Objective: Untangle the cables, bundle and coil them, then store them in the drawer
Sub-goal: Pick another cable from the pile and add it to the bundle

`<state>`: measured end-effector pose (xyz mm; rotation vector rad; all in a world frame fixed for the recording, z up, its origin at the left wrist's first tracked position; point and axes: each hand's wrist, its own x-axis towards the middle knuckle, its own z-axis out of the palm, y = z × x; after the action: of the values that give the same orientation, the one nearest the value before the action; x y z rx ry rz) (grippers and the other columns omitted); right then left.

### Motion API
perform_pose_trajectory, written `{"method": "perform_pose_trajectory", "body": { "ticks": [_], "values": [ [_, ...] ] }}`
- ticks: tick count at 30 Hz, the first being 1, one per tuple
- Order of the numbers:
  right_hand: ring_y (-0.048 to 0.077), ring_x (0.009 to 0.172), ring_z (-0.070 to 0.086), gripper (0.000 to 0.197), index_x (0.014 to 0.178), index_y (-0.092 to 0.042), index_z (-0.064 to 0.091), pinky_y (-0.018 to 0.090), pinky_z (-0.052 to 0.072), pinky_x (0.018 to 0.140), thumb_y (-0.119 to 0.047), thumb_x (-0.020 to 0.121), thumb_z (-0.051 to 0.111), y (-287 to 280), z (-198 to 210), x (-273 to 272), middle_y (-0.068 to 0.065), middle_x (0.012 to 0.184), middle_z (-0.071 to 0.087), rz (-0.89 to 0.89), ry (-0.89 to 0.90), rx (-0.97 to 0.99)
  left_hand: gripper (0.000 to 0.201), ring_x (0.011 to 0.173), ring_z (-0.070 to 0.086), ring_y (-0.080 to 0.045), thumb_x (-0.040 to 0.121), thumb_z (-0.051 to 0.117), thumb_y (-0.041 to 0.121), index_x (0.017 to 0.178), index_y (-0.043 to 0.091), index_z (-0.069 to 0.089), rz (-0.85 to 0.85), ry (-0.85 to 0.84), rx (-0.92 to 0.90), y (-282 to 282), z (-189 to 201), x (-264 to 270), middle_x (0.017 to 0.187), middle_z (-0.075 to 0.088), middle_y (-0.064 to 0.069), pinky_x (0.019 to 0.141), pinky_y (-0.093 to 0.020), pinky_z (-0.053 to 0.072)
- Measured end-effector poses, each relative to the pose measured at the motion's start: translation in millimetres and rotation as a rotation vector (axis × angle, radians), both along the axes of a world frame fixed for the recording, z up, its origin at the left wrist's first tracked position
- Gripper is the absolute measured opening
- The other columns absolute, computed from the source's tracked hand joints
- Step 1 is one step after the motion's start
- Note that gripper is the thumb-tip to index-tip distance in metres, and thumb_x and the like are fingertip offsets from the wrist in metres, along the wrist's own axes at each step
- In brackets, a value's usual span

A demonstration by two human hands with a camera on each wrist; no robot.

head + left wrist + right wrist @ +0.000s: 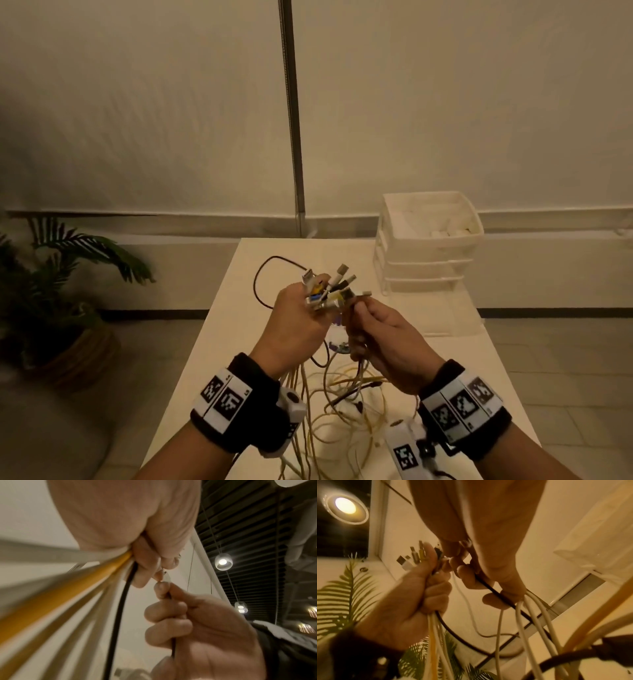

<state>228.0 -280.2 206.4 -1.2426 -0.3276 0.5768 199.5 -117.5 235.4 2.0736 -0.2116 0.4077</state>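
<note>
Left of both hands, on the floor, a plant (65,274) stands in a basket. Next comes the left hand (298,329), raised above the surface (212,342) with its fingers curled round a bunch of cables (329,287); their plugs fan out above the fist, white, yellow and metal-tipped. From the right wrist view the same left hand (412,599) shows white and yellow leads and one dark lead hanging out below its fist. A black cable (263,281) loops out beyond the left hand and back toward it. Just beside it, nearly touching, the right hand (387,339) is also closed on cables: its thumb and forefinger pinch one plug end right at the bunch, and the other fingers are curled round a dark lead, as the left wrist view shows for this right hand (197,626). Below and between the two hands, the loose lengths lie in a tangle (346,401) of yellow, white and dark loops on the surface. Beyond the right hand, at the far right corner of the surface, stands a white drawer unit (428,246), its top tray holding a few pale items; the lowest drawer looks pulled out toward the hands.
</note>
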Motion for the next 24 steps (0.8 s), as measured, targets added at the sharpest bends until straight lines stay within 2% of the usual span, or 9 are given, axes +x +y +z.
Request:
{"method": "perform_pose_trajectory", "body": {
  "ticks": [3, 5, 8, 12, 13, 16, 18, 21, 24],
  "values": [
    [0.013, 0.058, 0.032, 0.024, 0.085, -0.015, 0.063, 0.026, 0.027, 0.056, -0.029, 0.094, 0.044, -6.9, 5.2, 1.2, 0.002, 0.066, 0.04, 0.04, 0.025, 0.069, 0.01, 0.079, 0.066, -0.008, 0.087, 0.071, 0.014, 0.089, 0.022, 0.065, -0.051, 0.008, -0.072, -4.2, 3.9, -6.2, 0.081, 0.07, 0.009, 0.07, -0.026, 0.052],
    [0.012, 0.058, 0.033, 0.024, 0.086, -0.012, 0.062, 0.026, 0.026, 0.056, -0.025, 0.094, 0.044, -8.6, 6.8, 1.3, -0.001, 0.065, 0.043, 0.063, -0.004, 0.027, 0.015, 0.078, 0.065, -0.004, 0.087, 0.07, 0.007, 0.092, 0.02, 0.063, -0.117, 0.007, -0.181, -6.7, 7.4, -10.7, 0.081, 0.069, 0.013, 0.07, -0.018, 0.049],
    [0.011, 0.057, 0.034, 0.019, 0.084, -0.005, 0.058, 0.027, 0.024, 0.056, -0.018, 0.09, 0.045, -7.6, 8.5, -1.2, -0.004, 0.061, 0.049, 0.064, -0.01, 0.008, 0.017, 0.073, 0.062, -0.001, 0.088, 0.068, 0.004, 0.091, 0.019, 0.061, -0.172, -0.006, -0.209, -10.3, 12.4, -11.9, 0.078, 0.066, 0.016, 0.068, -0.016, 0.047],
    [0.011, 0.057, 0.04, 0.019, 0.077, -0.007, 0.064, 0.024, 0.03, 0.057, -0.011, 0.087, 0.048, -5.7, 9.8, -1.5, -0.001, 0.062, 0.054, 0.06, 0.003, -0.004, 0.01, 0.069, 0.066, -0.011, 0.089, 0.068, 0.009, 0.097, 0.012, 0.065, -0.136, 0.026, -0.14, -9.5, 11.1, -5.3, 0.08, 0.069, -0.001, 0.067, -0.028, 0.054],
    [0.011, 0.058, 0.04, 0.02, 0.078, -0.008, 0.066, 0.024, 0.03, 0.058, -0.01, 0.087, 0.048, -5.7, 9.7, -1.2, 0.001, 0.062, 0.053, 0.048, 0.019, 0.01, 0.004, 0.068, 0.065, -0.009, 0.089, 0.068, 0.015, 0.092, 0.018, 0.068, -0.102, 0.031, -0.036, -7.2, 8.5, -2.9, 0.076, 0.069, 0.0, 0.066, -0.03, 0.052],
    [0.011, 0.057, 0.038, 0.022, 0.076, -0.011, 0.069, 0.023, 0.031, 0.058, -0.015, 0.085, 0.05, -5.3, 6.8, -1.0, 0.004, 0.062, 0.046, 0.03, 0.013, 0.031, 0.035, 0.055, 0.05, -0.002, 0.09, 0.065, 0.018, 0.061, 0.035, 0.053, -0.013, 0.037, 0.242, -0.5, 1.3, 0.1, 0.054, 0.053, 0.011, 0.053, -0.018, 0.034],
    [0.011, 0.056, 0.038, 0.022, 0.071, -0.014, 0.068, 0.024, 0.03, 0.057, -0.018, 0.083, 0.05, -5.1, 2.9, -1.4, 0.002, 0.06, 0.046, 0.03, -0.038, 0.018, 0.042, 0.054, 0.049, 0.0, 0.088, 0.063, 0.009, 0.06, 0.036, 0.048, 0.007, -0.011, 0.287, -1.1, 3.6, -1.9, 0.051, 0.048, 0.016, 0.05, -0.011, 0.029],
    [0.012, 0.056, 0.047, 0.021, 0.069, -0.018, 0.064, 0.026, 0.039, 0.059, -0.019, 0.086, 0.053, -7.7, -5.3, 1.5, -0.002, 0.06, 0.054, 0.028, -0.208, -0.109, 0.028, 0.054, 0.049, 0.005, 0.086, 0.065, 0.003, 0.067, 0.023, 0.06, 0.073, -0.104, 0.266, -3.3, 10.0, -5.7, 0.053, 0.046, 0.021, 0.05, -0.007, 0.03],
    [0.014, 0.065, 0.06, 0.023, 0.073, -0.017, 0.061, 0.029, 0.049, 0.07, -0.016, 0.094, 0.053, -11.7, -20.0, 6.7, -0.004, 0.066, 0.062, 0.086, -0.412, -0.339, 0.017, 0.054, 0.051, 0.007, 0.087, 0.064, 0.001, 0.077, 0.014, 0.07, 0.183, -0.215, 0.194, 2.9, 19.8, -5.2, 0.057, 0.047, 0.023, 0.049, -0.006, 0.031]
  ]
}}
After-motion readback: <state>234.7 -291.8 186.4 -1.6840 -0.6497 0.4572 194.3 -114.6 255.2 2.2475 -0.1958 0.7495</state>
